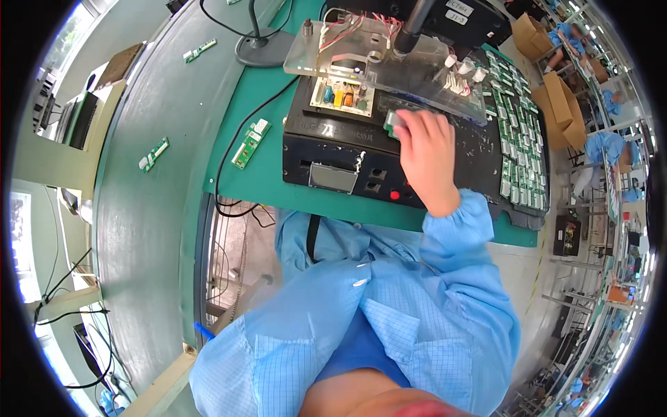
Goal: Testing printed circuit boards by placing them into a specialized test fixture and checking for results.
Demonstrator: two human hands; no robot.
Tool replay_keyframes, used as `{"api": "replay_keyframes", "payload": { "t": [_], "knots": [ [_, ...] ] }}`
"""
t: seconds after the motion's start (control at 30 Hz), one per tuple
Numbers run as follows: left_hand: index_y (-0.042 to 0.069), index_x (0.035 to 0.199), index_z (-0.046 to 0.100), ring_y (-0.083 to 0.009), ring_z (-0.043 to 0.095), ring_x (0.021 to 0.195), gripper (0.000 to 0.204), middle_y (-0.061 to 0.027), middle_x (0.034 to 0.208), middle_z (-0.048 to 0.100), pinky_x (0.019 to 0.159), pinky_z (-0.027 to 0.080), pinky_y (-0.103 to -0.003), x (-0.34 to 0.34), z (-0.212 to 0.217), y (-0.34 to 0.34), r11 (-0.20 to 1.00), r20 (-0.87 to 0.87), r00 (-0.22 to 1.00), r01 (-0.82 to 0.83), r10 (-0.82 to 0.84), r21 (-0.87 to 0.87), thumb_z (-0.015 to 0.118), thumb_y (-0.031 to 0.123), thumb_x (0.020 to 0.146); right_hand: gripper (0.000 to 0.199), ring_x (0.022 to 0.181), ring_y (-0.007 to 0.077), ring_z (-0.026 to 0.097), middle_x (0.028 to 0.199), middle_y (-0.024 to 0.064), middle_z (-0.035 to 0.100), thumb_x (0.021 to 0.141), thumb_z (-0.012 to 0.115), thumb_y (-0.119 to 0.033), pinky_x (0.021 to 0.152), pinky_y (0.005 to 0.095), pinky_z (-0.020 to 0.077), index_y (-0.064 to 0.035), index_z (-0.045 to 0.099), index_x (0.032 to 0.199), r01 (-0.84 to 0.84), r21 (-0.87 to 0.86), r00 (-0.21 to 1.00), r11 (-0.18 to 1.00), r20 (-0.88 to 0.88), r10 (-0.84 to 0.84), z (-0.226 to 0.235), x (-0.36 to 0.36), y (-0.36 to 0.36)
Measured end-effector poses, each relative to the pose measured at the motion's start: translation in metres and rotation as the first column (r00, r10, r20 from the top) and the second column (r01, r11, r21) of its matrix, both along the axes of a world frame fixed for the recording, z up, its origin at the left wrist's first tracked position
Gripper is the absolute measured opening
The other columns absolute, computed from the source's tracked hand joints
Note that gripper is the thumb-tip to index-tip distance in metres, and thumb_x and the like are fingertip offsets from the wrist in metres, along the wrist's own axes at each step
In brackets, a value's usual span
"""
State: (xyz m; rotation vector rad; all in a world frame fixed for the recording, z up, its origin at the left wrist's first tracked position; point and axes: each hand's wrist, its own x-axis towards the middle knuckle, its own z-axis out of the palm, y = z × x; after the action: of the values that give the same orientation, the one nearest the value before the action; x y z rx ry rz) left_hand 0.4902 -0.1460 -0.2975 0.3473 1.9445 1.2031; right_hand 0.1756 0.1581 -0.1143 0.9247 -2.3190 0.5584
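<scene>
My right hand (429, 153) is closed around one end of a small green circuit board (390, 124) with a silvery part. It holds the board over the top of a black test box (340, 135), just below the clear plastic plate (389, 59) of the fixture. Part of the board is hidden by my fingers. On the box, left of my hand, lies a cream circuit board (343, 96) with several coloured components. My left sleeve (240, 361) comes down at the lower left, and the left hand is out of view.
Rows of green circuit boards (517, 139) fill a dark tray on the right. One longer board (251, 142) lies on the green mat (313, 198), beside a black cable (226, 153). A conveyor belt (149, 208) with two boards runs along the left. Cardboard boxes (559, 111) stand beyond the tray.
</scene>
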Motion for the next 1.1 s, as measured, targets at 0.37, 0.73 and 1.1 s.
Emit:
{"api": "replay_keyframes", "payload": {
  "t": [0.37,0.73,1.1],
  "knots": [
    [0.003,0.118,0.068,-0.029,0.067,0.104,0.033,-0.0158,0.114,0.07,0.089,0.053,-0.039,-0.084,0.182,0.006,0.941,-0.388,0.894,-0.303,0.225,-0.153,0.069,0.019,0.089,0.019,0.107,0.036,0.057,0.112,0.0121,0.064,0.094,0.063,-0.018,0.093,0.0456,0.0461,-0.0091,0.07,0.109,-0.008,-0.035,1.0,0.999,0.016,0.009,-0.017,-0.039,-0.013],
    [0.005,0.114,0.067,-0.0177,0.06,0.092,0.03,-0.0105,0.106,0.065,0.079,0.05,-0.032,-0.386,0.431,0.128,0.716,-0.548,0.472,-0.551,0.691,0.429,0.065,0.026,0.093,0.028,0.108,0.0358,0.061,0.11,0.0145,0.067,0.083,0.07,0.001,0.092,0.0428,0.0494,-0.0026,0.069,0.111,-0.272,-0.35,0.913,0.897,0.2,0.355,-0.029,0.078,0.05],
    [0.0,0.096,0.071,-0.0195,0.058,0.07,0.015,-0.0117,0.077,0.06,0.064,0.045,-0.032,-0.347,0.34,0.136,0.97,-0.935,-0.259,0.086,0.243,0.228,0.065,-0.006,0.084,0.018,0.075,0.022,0.066,0.085,0.0125,0.068,0.089,0.062,0.006,0.07,0.0318,0.0518,0.0005,0.07,0.105,0.351,-0.44,0.844,0.826,0.531,-0.076,-0.066,0.146,0.157]
  ]
}}
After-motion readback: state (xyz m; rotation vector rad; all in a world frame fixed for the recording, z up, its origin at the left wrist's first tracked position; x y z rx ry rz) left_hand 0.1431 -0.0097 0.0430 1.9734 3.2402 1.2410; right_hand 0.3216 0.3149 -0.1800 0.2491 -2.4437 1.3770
